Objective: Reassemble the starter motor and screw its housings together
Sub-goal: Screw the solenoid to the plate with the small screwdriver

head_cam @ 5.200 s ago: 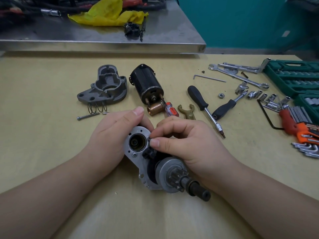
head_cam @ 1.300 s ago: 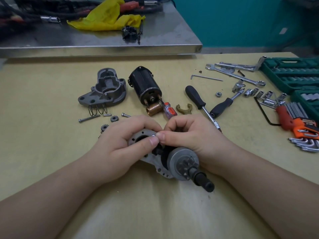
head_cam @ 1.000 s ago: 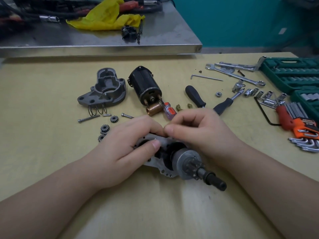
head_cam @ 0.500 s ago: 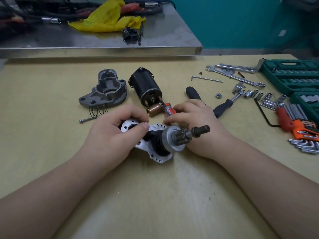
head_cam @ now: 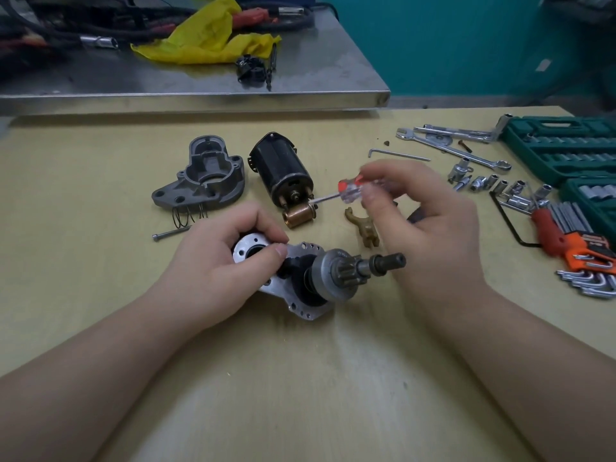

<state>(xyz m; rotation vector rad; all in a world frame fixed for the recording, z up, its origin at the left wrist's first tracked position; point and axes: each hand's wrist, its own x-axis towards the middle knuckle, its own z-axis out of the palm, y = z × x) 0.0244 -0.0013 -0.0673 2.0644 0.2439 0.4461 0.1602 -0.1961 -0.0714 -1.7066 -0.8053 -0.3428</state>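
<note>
starter motor (head_cam: 310, 278): silver drilled plate, gear and dark shaft pointing 3 o'clock, lying mid-bench (head_cam: 300, 378) | left hand (head_cam: 220, 271): fingers grip its round end | right hand (head_cam: 423, 208): fingers pinch red-clear screwdriver (head_cam: 346, 191), at 1 o'clock | grey housing (head_cam: 203, 178), 11 o'clock

left hand (head_cam: 213, 271) gripping silver housing plate (head_cam: 300, 295), right hand (head_cam: 430, 225) pinching small screwdriver (head_cam: 346, 191)

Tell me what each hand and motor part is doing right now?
Left hand: grips the plate.
Plate: on the table, pinion shaft pointing right.
Right hand: holds the screwdriver.
Screwdriver: lifted, tip pointing left.
Grey housing: off, lying apart.
Black motor body: lying on its side.
Socket case: open.
</note>
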